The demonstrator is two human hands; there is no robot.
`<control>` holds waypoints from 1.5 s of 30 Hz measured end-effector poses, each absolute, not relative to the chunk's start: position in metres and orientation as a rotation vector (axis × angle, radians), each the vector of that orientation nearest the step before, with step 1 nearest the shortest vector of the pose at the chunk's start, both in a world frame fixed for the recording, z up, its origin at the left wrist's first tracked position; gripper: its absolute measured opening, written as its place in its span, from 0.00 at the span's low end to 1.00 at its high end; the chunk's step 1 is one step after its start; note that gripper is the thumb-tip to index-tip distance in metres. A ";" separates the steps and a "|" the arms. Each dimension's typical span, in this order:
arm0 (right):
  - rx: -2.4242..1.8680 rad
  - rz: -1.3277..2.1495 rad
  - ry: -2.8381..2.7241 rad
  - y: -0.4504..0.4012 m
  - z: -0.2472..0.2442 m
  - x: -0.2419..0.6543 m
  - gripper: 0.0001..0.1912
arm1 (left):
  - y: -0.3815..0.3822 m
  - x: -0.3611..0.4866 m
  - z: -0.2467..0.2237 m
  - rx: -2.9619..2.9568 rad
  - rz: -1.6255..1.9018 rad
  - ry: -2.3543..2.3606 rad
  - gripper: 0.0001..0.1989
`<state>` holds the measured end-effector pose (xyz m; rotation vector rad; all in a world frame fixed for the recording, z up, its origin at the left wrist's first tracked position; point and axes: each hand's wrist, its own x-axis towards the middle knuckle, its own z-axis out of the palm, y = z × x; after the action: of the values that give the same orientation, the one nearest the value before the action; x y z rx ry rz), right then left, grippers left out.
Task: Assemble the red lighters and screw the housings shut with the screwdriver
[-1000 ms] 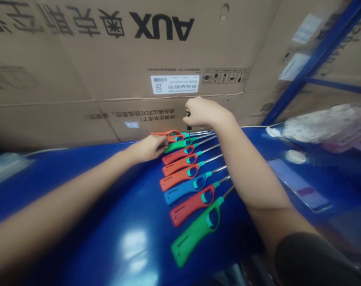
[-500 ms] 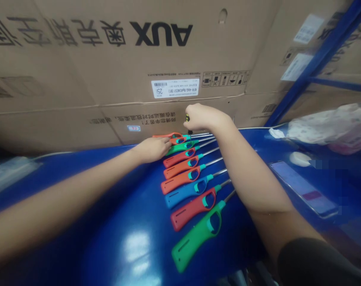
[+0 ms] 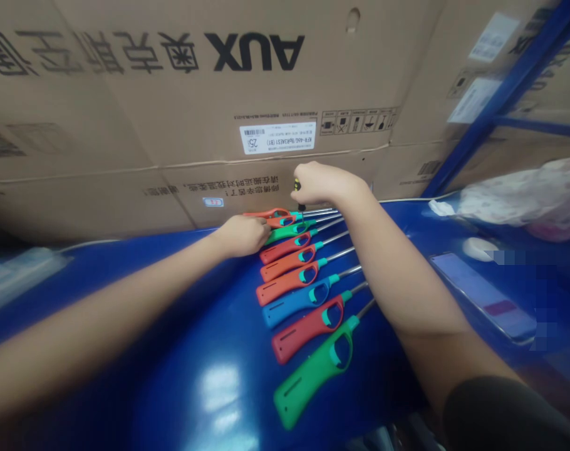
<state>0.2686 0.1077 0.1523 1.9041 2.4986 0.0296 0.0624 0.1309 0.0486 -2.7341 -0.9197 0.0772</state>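
Several long-nosed gas lighters lie in a row on the blue tabletop, their metal tubes pointing right. My left hand (image 3: 247,235) is closed on the handle end of a green lighter (image 3: 285,233) near the far end of the row. A black-and-yellow screwdriver (image 3: 297,185) is gripped upright in my right hand (image 3: 323,183). Its shaft points down at the green lighter by the trigger; whether the tip touches a screw is too small to tell. Beyond lie orange lighters (image 3: 276,213). Nearer me are a red lighter (image 3: 280,250), a blue lighter (image 3: 292,305) and another green lighter (image 3: 300,387).
A large cardboard box (image 3: 172,113) stands behind the blue table (image 3: 181,376). On the right are a phone (image 3: 482,297), a white rounded object (image 3: 478,249), a patterned cloth or bag (image 3: 515,194) and a blue metal frame (image 3: 496,103). Clear plastic (image 3: 22,272) lies on the left.
The whole view has shifted very slightly. Both hands, the screwdriver and the lighters keep nearly the same positions relative to each other.
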 end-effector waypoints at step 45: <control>1.955 -0.076 2.459 0.116 0.150 0.273 0.10 | 0.092 -0.043 0.045 -2.822 -0.569 -1.557 0.13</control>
<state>0.2729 0.1162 0.1497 1.9548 2.4586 -0.0756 -0.0426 0.0923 0.0450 -2.8221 -1.5565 -0.5689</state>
